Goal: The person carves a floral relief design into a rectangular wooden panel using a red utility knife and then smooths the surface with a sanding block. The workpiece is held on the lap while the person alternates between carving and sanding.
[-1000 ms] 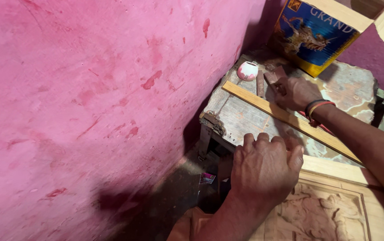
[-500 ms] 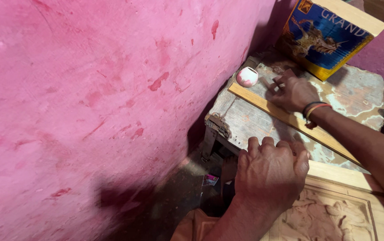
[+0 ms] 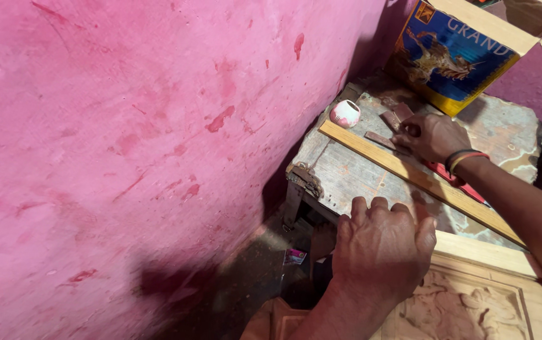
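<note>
My left hand [image 3: 381, 249] lies over the near corner of a carved wooden panel [image 3: 472, 302], with its fingers curled over the panel's edge. My right hand [image 3: 431, 135] reaches across a worn wooden table [image 3: 346, 167], and its fingertips pinch a brown flat piece [image 3: 391, 119] among a few such pieces. Bands circle the right wrist. A long pale wooden strip [image 3: 396, 167] lies diagonally on the table between the two hands. A small pink-and-white cup [image 3: 345, 113] stands just left of the right hand.
A pink stained wall [image 3: 126, 145] fills the left side, close to the table. An open blue and yellow cardboard box [image 3: 456, 53] stands at the back of the table. A red flat object [image 3: 453, 176] lies under my right forearm. The dark floor gap [image 3: 264, 277] holds a small wrapper.
My right hand has shifted slightly away from the cup onto the brown pieces. My left hand stays on the panel's corner. The view has tilted a little.
</note>
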